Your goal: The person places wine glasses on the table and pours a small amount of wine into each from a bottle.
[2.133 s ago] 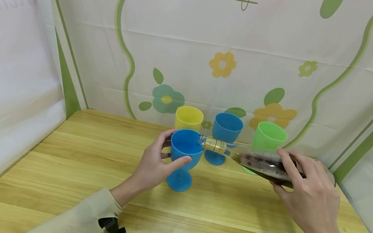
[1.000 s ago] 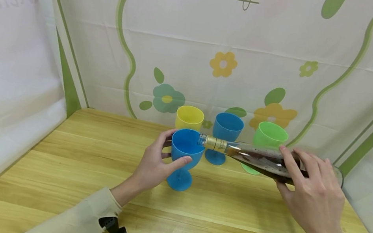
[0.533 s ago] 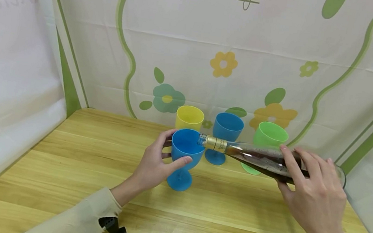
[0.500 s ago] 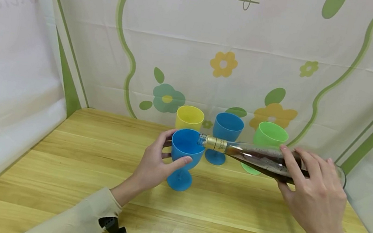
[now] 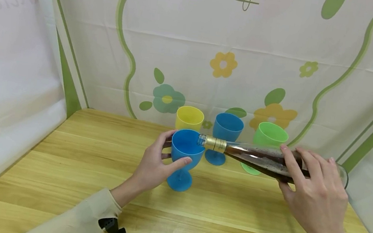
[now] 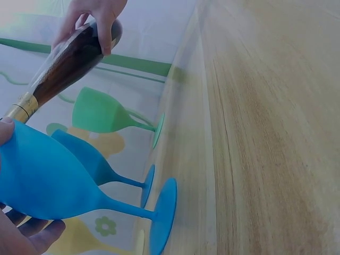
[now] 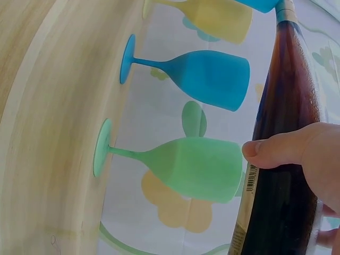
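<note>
In the head view my left hand (image 5: 154, 164) holds a blue plastic goblet (image 5: 185, 152) round its bowl, thumb on the near side. The goblet stands upright, its foot on the wooden table. My right hand (image 5: 316, 198) grips a clear glass bottle (image 5: 256, 158) of dark brown liquid, tipped almost level. The gold-banded neck points left, and the bottle's mouth lies at the goblet's right rim. In the right wrist view, dark liquid fills much of the bottle (image 7: 289, 101) toward the neck. The goblet's inside bottom is hidden, and I cannot tell how much liquid is in it.
Behind stand a yellow goblet (image 5: 190, 117), another blue goblet (image 5: 228, 126) and a green goblet (image 5: 270, 134), in a row near the table's back edge. The wooden table (image 5: 94, 159) meets a flower-printed cloth (image 5: 270, 32) at the back; white cloth hangs at both sides.
Compared with two seconds ago, the bottle's base has shifted slightly right with my right hand, and the dark liquid reaches nearer the neck. My left hand and its goblet stay put.
</note>
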A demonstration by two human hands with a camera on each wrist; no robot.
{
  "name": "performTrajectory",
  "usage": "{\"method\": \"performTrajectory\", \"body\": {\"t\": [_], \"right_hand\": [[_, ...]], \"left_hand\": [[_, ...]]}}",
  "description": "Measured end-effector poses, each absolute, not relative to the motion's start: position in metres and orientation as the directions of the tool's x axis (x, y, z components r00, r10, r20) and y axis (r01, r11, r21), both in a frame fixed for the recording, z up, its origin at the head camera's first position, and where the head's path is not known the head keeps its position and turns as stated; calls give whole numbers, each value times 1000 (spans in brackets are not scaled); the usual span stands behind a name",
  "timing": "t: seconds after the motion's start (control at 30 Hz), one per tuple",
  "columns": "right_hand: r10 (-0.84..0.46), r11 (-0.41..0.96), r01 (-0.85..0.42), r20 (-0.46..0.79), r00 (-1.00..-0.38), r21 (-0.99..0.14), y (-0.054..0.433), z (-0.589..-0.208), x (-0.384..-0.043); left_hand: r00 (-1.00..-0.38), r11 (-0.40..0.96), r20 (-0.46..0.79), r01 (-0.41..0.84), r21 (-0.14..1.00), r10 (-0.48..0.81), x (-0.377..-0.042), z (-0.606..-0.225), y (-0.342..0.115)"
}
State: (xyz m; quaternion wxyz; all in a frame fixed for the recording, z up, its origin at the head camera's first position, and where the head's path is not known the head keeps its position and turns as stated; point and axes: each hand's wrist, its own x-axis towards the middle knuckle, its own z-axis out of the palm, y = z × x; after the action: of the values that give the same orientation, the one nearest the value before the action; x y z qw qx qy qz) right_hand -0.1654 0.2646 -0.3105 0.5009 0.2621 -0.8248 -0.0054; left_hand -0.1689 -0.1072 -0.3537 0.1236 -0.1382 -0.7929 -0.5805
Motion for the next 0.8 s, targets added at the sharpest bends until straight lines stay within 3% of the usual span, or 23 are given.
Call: {"method": "performTrajectory", "body": {"t": [0.8], "right_hand": [[-436, 864, -426, 824, -362, 270, 264, -309, -163]], "left_hand": [[-933, 284, 351, 357, 890, 74, -169, -354, -107]]}}
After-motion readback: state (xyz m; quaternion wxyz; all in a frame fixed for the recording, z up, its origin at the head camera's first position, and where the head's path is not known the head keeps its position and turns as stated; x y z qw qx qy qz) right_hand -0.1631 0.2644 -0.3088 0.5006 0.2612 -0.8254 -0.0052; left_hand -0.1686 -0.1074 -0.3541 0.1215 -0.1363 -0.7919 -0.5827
